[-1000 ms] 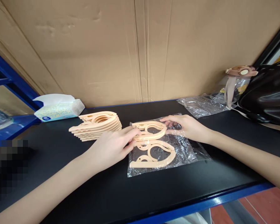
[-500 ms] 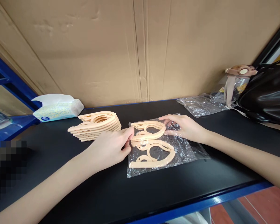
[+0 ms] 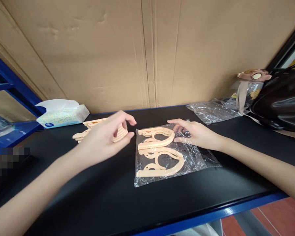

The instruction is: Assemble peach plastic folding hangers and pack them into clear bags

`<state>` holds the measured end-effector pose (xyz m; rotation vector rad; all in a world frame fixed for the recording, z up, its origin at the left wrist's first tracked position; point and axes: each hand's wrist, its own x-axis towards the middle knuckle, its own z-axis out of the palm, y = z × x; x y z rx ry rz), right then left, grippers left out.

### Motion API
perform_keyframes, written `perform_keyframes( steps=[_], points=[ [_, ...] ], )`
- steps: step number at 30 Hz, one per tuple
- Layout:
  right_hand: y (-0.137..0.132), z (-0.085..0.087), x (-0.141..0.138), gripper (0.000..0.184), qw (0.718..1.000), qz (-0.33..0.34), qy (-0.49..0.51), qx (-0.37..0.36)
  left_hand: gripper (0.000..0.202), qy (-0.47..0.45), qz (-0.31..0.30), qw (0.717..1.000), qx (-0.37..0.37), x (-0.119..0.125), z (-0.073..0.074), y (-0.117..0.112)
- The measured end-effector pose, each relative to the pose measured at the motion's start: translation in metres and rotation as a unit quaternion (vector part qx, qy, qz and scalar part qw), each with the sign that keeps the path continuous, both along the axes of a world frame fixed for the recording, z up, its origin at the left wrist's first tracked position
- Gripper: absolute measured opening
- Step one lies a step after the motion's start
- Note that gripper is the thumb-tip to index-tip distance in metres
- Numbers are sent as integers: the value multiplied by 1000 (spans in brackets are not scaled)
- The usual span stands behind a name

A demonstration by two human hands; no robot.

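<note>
Two folded beige clothes hangers (image 3: 170, 170) lie flat, one above the other, in a clear plastic bag (image 3: 194, 160) on the black tabletop. My right hand (image 3: 191, 132) rests at the bag's upper right, thumb and fingers apart, its fingertips touching the upper hanger's curved end. Whether those fingers are inside or on top of the plastic I cannot tell. My left hand (image 3: 108, 136) is raised left of the bag, thumb and fingers spread with nothing between them. Behind it, partly hidden, is a stack of similar folded hangers (image 3: 123, 133).
A tissue pack (image 3: 61, 114) sits at the back left beside a blue metal frame (image 3: 22, 95). Another clear bag (image 3: 211, 109) lies at the back right, near a strapped water bottle (image 3: 254, 87) and a shiny black bag (image 3: 280, 98). Cardboard (image 3: 100, 55) stands behind the table.
My left hand has let go of the bag's left edge, opened, and moved up and left in front of the hanger stack. My right hand and the bagged hangers have hardly moved.
</note>
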<state>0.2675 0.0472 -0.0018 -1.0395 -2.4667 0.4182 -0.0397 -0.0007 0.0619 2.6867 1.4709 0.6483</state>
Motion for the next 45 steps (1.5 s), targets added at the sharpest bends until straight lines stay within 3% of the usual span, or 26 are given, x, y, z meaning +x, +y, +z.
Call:
perform_keyframes(
  steps=[3, 6, 9, 15, 19, 23, 29, 34, 38, 41, 45],
  points=[
    [0, 7, 5, 56, 999, -28, -21, 4, 37, 22, 7, 1000, -2, -25, 15, 15],
    [1, 12, 10, 60, 994, -88, -53, 39, 68, 66, 30, 997, -14, -53, 25, 28],
    [1, 16, 11, 57, 987, -137, -54, 65, 83, 95, 60, 990, -83, -73, 31, 32],
    [-1, 20, 10, 48, 988, -134, 4, 73, 81, 116, 97, 975, -165, -85, 32, 28],
    [-1, 19, 10, 45, 991, -122, 28, 58, 71, 106, 114, 971, -180, -90, 26, 32],
    [0, 17, 10, 43, 991, -116, 43, 56, 76, 103, 117, 972, -175, -91, 25, 34],
    [-3, 20, 8, 39, 987, -119, 75, 79, 69, 68, 124, 983, -118, -71, 35, 29],
    [-14, 27, 1, 27, 980, -115, 129, 103, 70, 19, 92, 995, 27, -37, 36, 9],
    [-32, 32, -9, 25, 982, -9, 186, 12, 62, 106, 30, 975, 194, 3, 17, -15],
    [-46, 35, -18, 25, 970, 81, 207, -101, 61, 134, -53, 962, 234, 27, -4, -30],
    [-53, 35, -23, 27, 960, 97, 183, -191, 62, 137, -82, 957, 244, 40, -23, -39]
  ],
)
